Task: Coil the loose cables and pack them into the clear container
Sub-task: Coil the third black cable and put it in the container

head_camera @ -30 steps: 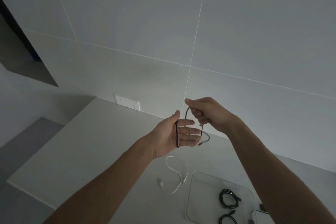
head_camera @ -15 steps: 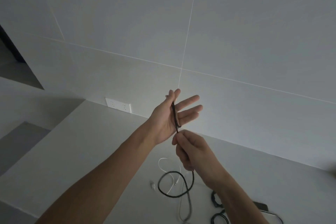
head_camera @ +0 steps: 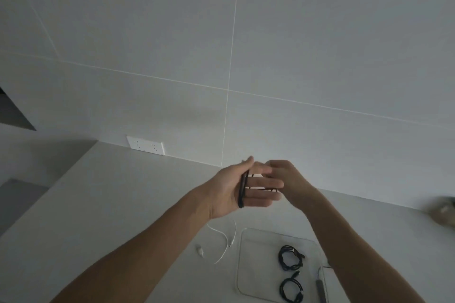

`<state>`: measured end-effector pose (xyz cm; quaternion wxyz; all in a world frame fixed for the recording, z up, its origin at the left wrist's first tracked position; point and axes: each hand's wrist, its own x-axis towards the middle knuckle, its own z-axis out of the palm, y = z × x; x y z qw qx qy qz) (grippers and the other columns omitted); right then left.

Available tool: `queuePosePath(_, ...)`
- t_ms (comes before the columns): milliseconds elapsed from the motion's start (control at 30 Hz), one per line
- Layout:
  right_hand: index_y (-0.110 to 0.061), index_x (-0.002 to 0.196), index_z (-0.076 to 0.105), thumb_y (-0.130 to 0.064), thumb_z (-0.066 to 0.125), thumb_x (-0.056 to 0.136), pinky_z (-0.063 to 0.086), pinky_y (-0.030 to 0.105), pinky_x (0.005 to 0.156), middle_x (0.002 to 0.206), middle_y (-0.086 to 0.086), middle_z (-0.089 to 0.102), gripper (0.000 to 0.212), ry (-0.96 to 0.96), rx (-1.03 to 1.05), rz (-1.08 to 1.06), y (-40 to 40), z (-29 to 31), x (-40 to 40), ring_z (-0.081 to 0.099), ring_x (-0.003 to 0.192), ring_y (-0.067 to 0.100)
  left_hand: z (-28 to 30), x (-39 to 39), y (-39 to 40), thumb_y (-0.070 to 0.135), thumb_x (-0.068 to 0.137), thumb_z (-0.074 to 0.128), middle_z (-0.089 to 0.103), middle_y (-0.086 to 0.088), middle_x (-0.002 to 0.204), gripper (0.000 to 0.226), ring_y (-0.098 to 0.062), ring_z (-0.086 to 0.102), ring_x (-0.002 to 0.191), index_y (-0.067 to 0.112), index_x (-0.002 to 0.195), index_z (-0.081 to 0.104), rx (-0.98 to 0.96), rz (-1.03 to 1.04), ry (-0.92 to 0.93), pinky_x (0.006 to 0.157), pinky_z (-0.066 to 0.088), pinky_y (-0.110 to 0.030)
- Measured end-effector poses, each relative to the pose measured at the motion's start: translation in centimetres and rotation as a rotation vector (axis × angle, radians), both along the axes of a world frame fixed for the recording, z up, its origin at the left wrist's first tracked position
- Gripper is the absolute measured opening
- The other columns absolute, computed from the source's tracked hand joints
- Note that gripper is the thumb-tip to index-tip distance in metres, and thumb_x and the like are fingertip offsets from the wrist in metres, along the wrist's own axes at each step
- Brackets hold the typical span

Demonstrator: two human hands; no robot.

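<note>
1. Two coiled black cables (head_camera: 290,257) already lie inside the clear container (head_camera: 242,265), which sits on the desk (head_camera: 110,204) below both hands.
2. Above the container, the left hand (head_camera: 236,192) has its fingers (head_camera: 266,183) straight and apart, with a black cable (head_camera: 242,189) wound around them.
3. The right hand (head_camera: 286,179) is at the left fingertips; its fingers are curled, seemingly pinching the cable's end, though blur hides the contact.
4. Step in hand, I judge: the last wraps of this coil.
5. Next calls for slipping the coil off intact and lowering it into the container.
6. A white cable (head_camera: 222,241) lies loose just left of the container, still uncoiled.
</note>
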<state>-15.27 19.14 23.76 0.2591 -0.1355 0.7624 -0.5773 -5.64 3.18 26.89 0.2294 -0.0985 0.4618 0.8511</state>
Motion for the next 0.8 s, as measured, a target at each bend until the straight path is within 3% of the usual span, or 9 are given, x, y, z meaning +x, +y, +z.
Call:
queuePosePath(133,-0.011,0.065,0.055,-0.039,0.076,0.089,0.041,0.027,0.058,0.061,-0.001,0.049,0.043,0.097,0.091,0.023,-0.7,3.0,-1.1,0.044,0.056,0.016,-1.5,-0.2,0.3,0.049,0.107,0.035,0.071,-0.029,0.116,0.058,-0.040,0.073,0.101,0.002,0.136,0.049,-0.059,0.035,-0.100,0.079,0.062,-0.040)
queuePosePath(233,-0.006,0.065,0.064,-0.046,0.073,0.090,0.042,0.017,0.055,0.055,-0.001,0.057,0.048,0.230,0.254,0.071,-1.4,4.3,0.8,0.049,0.050,0.011,-2.0,-1.3,0.5,0.055,0.106,0.034,0.074,-0.014,0.094,0.060,-0.024,0.073,0.073,0.004,0.119,0.061,-0.275,0.102,-0.074,0.061,0.058,-0.028)
queuePosePath(300,-0.001,0.067,0.065,-0.046,0.065,0.094,0.044,0.022,0.056,0.055,0.003,0.066,0.053,0.358,0.355,0.071,-1.7,4.3,2.1,0.052,0.049,0.012,-2.2,-2.1,0.4,0.054,0.106,0.034,0.061,-0.005,0.072,0.052,-0.013,0.051,0.052,0.010,0.107,0.063,-0.436,0.126,-0.060,0.048,0.045,-0.023)
queuePosePath(367,0.000,0.072,0.067,-0.042,0.060,0.095,0.047,0.028,0.060,0.061,0.007,0.072,0.049,0.409,0.424,0.068,-1.5,4.2,2.8,0.057,0.050,0.012,-2.4,-2.7,0.2,0.050,0.106,0.037,0.051,0.000,0.063,0.042,-0.012,0.038,0.049,0.016,0.106,0.062,-0.521,0.101,-0.059,0.047,0.034,-0.023)
queuePosePath(433,-0.003,0.074,0.069,-0.034,0.062,0.094,0.045,0.023,0.059,0.060,0.006,0.073,0.037,0.330,0.415,0.124,-0.8,4.2,3.4,0.055,0.048,0.008,-2.5,-3.1,0.1,0.047,0.105,0.043,0.052,0.002,0.060,0.034,-0.013,0.041,0.049,0.017,0.103,0.060,-0.555,0.132,-0.046,0.050,0.037,-0.023)
queuePosePath(533,0.000,0.086,0.069,-0.025,0.063,0.098,0.051,0.026,0.070,0.065,0.011,0.074,0.029,0.048,0.250,0.288,-0.2,2.8,4.9,0.062,0.056,0.015,-2.1,-4.2,0.3,0.039,0.105,0.048,0.073,-0.011,0.087,0.031,-0.024,0.069,0.074,0.011,0.115,0.056,-0.275,0.340,-0.014,0.074,0.058,-0.031)
queuePosePath(633,0.000,0.095,0.070,-0.033,0.053,0.104,0.051,0.042,0.100,0.079,0.012,0.080,0.038,-0.058,0.138,0.387,-0.4,-1.0,6.9,0.072,0.077,0.023,-0.7,-4.6,-0.2,0.034,0.109,0.040,0.070,-0.026,0.120,0.040,-0.038,0.073,0.101,0.007,0.138,0.044,0.173,0.407,0.019,0.084,0.063,-0.042)
queuePosePath(700,-0.010,0.091,0.073,-0.041,0.049,0.105,0.045,0.051,0.109,0.077,0.011,0.080,0.042,-0.088,0.108,0.357,0.1,-3.7,7.9,0.072,0.083,0.022,0.4,-4.5,-0.6,0.032,0.109,0.039,0.074,-0.021,0.112,0.045,-0.032,0.076,0.091,0.002,0.142,0.044,0.188,0.389,0.047,0.071,0.064,-0.034)
queuePosePath(800,-0.009,0.077,0.070,-0.048,0.056,0.101,0.050,0.053,0.106,0.064,0.013,0.063,0.047,-0.265,-0.151,0.206,2.2,-6.5,8.3,0.071,0.079,0.028,1.4,-3.9,-0.7,0.030,0.108,0.042,0.072,-0.004,0.071,0.047,-0.016,0.074,0.064,-0.002,0.142,0.049,0.043,0.359,0.066,0.055,0.059,-0.024)
